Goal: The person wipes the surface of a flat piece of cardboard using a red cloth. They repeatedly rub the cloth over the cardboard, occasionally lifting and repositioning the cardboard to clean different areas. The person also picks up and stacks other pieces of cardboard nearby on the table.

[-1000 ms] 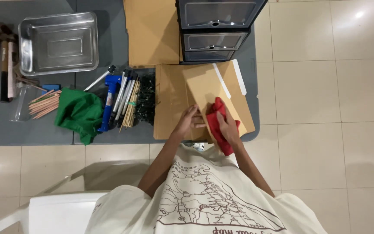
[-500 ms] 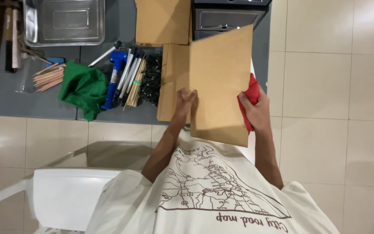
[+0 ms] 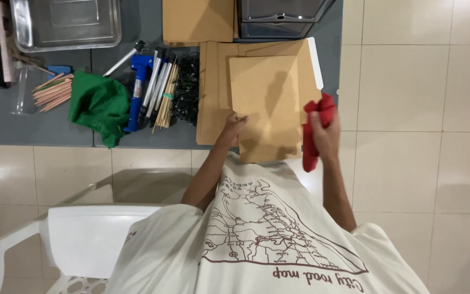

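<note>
— So, what is each hand doing here?

— The left hand (image 3: 234,126) has its fingers pinched on the left edge of a brown board (image 3: 267,103), thumb on top. The board is lifted and tilted over a stack of boards (image 3: 213,92) that lies on the grey counter (image 3: 44,125). The right hand (image 3: 322,136) has its fingers closed around a red cloth (image 3: 316,122), bunched up just beside the board's right edge.

— How would you wipe it well from here?

— I'd judge the left grip is too near one corner. A pinch halfway along the edge would stop the board from swinging once the cloth presses on it. Better still, rest the far edge on the stack beyond the fingers.

— And the cloth?

— Flatten it under the fingers rather than keeping it balled, and stroke away from the pinching hand, so the board is pushed into the grip and not out of it.

— Anything close by to watch?

— To the left of the left fingers lie a green cloth (image 3: 99,106), a blue tool (image 3: 137,90) and a bundle of sticks (image 3: 165,98). A swinging board could sweep them.
</note>
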